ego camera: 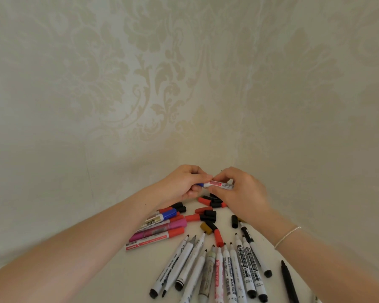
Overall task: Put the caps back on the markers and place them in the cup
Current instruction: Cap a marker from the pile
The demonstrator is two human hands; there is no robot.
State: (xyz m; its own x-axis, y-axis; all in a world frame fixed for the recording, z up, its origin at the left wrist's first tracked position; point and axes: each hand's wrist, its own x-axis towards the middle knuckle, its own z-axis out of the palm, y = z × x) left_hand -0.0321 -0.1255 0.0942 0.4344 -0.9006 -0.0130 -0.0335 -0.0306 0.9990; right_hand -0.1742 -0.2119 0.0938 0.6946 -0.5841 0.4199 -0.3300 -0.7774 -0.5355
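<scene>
A white-barrelled marker with a red label point(219, 184) is held level above the far part of the white bench point(225, 224), between both hands. The left hand point(184, 184) is closed in a pinching grip on a small blue cap point(201, 185) at the marker's left end; the right hand point(239, 191) is curled round the barrel, thumb and fingertips pinching it. Cap and barrel appear to meet, though whether the cap is fully seated cannot be told.

Beneath the hands lies a scatter of loose red and black caps point(208, 212). To the left, a group of capped markers with red, pink, blue and black caps point(160, 228) lies side by side. In the near part of the bench, a fan of uncapped white whiteboard markers point(217, 265) lies with tips pointing far, and a slim black pen point(289, 283) lies to their right. The cup named in the task is not in view.

The step in hand is judged to be the pressing of the cap onto the tip. It is best done with cap and barrel kept on one axis and pushed straight together until a stop is felt; a tilted push risks a loose cap or ink on the fingers. The cap's colour is best checked against the tip, which is hidden here.
</scene>
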